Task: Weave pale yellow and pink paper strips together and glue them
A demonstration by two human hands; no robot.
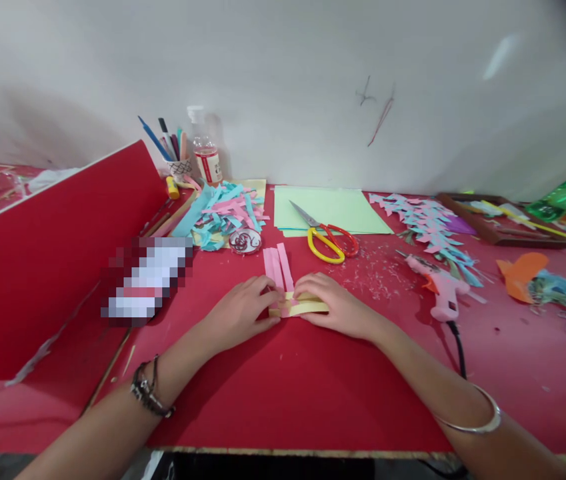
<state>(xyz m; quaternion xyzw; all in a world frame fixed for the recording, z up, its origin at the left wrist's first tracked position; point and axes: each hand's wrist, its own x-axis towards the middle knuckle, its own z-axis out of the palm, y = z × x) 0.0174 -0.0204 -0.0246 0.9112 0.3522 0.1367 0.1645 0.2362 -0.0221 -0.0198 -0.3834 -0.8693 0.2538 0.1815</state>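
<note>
Pink paper strips (277,263) stand out away from me on the red table, crossed near their lower ends by yellow paper strips (313,307). My left hand (245,310) pinches the left end of the crossing, thumb below and fingers curled over the top. From the other side, my right hand (335,307) has its fingers bent over the yellow strips, its thumb along their near edge. Both sets of fingertips partly hide where the strips overlap. Just beyond my right hand lie scissors (327,241) with yellow and red handles.
Cut paper strips (227,210) are heaped at the back left, near a bottle (207,157) and a pen cup (179,168). Green paper sheets (333,207) lie behind the scissors. A pink glue gun (440,287) rests rightward. A red board (63,267) leans at left beside a blurred-out object (147,283).
</note>
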